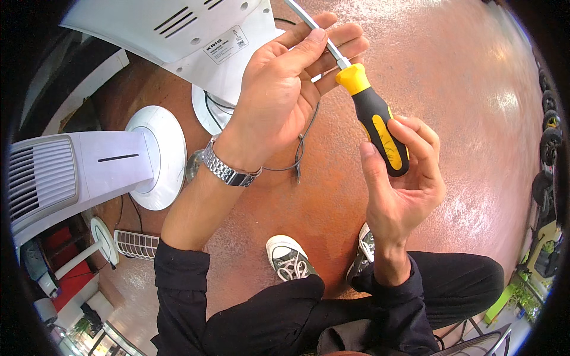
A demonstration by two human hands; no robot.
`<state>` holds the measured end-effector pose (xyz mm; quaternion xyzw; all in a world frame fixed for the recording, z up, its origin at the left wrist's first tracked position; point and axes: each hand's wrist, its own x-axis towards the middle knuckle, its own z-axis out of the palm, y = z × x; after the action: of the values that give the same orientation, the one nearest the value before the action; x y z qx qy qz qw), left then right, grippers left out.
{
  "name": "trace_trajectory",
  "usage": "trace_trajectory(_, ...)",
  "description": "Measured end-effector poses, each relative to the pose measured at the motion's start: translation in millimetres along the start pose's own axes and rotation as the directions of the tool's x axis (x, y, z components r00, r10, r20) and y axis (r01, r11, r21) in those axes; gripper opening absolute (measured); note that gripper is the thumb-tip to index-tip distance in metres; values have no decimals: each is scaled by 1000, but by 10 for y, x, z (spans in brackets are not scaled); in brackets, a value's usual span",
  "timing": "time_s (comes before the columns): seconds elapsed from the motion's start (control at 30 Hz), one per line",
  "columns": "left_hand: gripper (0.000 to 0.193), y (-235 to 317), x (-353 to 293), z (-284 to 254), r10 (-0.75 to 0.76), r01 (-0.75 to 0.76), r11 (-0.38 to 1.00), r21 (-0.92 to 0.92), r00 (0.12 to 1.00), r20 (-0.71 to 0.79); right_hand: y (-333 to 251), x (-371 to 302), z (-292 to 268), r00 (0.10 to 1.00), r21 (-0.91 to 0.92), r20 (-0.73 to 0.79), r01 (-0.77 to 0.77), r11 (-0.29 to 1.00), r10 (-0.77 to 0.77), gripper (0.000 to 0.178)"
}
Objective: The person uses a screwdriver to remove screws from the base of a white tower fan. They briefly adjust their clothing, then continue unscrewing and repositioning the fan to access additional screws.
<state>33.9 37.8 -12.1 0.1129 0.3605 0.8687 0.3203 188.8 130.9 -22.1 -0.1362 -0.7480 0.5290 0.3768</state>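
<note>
A screwdriver (374, 118) with a yellow and black handle points up toward a white tower fan body (178, 35) at the top. My left hand (285, 83) pinches the metal shaft of the screwdriver just above the yellow collar. My right hand (404, 184) wraps loosely around the lower end of the handle, fingers curled on it. A metal wristwatch (228, 169) sits on my left wrist. Both sleeves are black.
A second white tower fan (77, 172) with a round base (157, 157) lies on its side at the left. A thin dark cable (300, 154) hangs over the reddish-brown floor (451, 71). My grey sneakers (288, 255) are below. A white grille (136, 243) lies lower left.
</note>
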Motion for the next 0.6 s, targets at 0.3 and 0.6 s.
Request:
trace_trajectory(0.3, 35, -33, -71, 42, -29, 28, 997, 66, 1000, 7, -10, -61, -58, 1000, -3, 6, -19, 1000, 19, 36)
trace_trajectory(0.6, 38, -83, 163, -281, -48, 31, 948, -316, 998, -44, 218, -152, -257, 988, 35, -46, -145, 989, 147, 31)
